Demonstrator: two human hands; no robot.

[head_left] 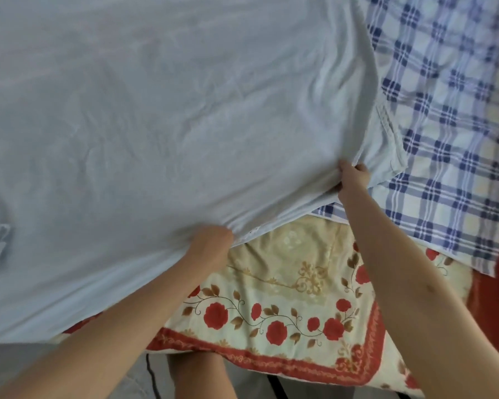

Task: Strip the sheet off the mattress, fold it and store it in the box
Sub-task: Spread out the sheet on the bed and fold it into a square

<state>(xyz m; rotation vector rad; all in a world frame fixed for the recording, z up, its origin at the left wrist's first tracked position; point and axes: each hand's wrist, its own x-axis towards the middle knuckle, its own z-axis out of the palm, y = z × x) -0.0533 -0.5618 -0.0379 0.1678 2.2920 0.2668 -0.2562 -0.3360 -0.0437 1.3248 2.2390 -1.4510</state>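
Pale-blue sheet (185,110), corner rightward by right hand (355,180)

You have a single view, from the camera on your head. It faces forward and steeply down over the bed's near edge. It sits close: your forearms come in from the bottom corners and fill much of the lower frame. Your left hand (211,243) lands just below centre and your right hand (353,180) right of centre, both gripping the sheet (156,125). The sheet runs past the top and left borders. The checked cloth (444,110) takes the upper right, its lines bowed by the wide lens. The floral cover (285,298) lies nearest you, at the bed's near edge.
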